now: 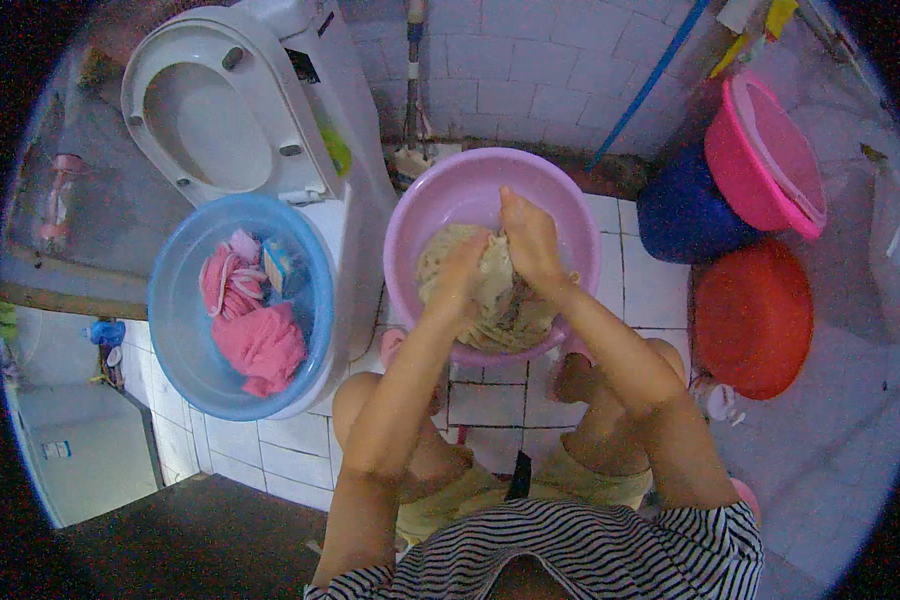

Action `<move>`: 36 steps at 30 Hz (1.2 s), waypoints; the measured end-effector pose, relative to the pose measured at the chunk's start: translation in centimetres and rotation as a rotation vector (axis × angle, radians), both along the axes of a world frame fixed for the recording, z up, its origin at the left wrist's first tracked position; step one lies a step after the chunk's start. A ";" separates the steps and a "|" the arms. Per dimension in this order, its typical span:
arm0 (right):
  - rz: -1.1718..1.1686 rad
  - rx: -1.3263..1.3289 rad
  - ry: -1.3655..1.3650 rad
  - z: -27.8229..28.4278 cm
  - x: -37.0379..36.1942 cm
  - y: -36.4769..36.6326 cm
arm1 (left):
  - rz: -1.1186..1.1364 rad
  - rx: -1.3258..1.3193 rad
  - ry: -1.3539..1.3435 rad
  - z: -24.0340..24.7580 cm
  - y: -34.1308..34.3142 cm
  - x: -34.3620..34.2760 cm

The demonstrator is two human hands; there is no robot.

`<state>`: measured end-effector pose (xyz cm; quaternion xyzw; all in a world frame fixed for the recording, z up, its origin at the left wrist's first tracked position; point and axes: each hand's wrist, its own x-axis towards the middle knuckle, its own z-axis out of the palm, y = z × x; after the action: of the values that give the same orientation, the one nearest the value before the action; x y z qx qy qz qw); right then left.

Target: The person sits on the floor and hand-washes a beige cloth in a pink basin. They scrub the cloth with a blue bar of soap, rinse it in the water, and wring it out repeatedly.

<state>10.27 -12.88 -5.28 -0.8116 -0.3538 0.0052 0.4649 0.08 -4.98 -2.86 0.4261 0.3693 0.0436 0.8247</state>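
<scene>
Shirt: nearest me is the black-and-white striped shirt, the person bent over with yellow shorts and both knees wide apart.
Forearms: the left forearm and right forearm slant inward between the knees and meet over the purple basin.
Cloth: a wet-looking beige cloth lies inside that basin, bunched toward the near side, without any clear long axis; one pale fold runs up between the hands, roughly away from the body.
Left hand: the left hand is closed on the cloth, knuckles up, fingertips hidden; most of the bundle lies under it and to the near side.
Right hand: the right hand is balled around the fold's other side, just beside the left and reaching farther out, so the left is nearer the bulk.
Blue basin: off to the left, a blue basin holds pink cloths.
Red basin: to the right stands a red basin.
Farther back: a toilet, a dark blue bucket under a bright pink basin, and a blue pole against the tiled wall.
</scene>
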 end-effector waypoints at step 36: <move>0.414 0.302 0.931 5.9 0.9 -0.9 | -0.029 0.297 -0.267 1.3 4.4 -1.9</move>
<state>11.14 -13.73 0.58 -0.5608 -0.2597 0.4054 0.6736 -1.79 -0.60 -1.55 0.5386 0.2400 0.1418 0.7951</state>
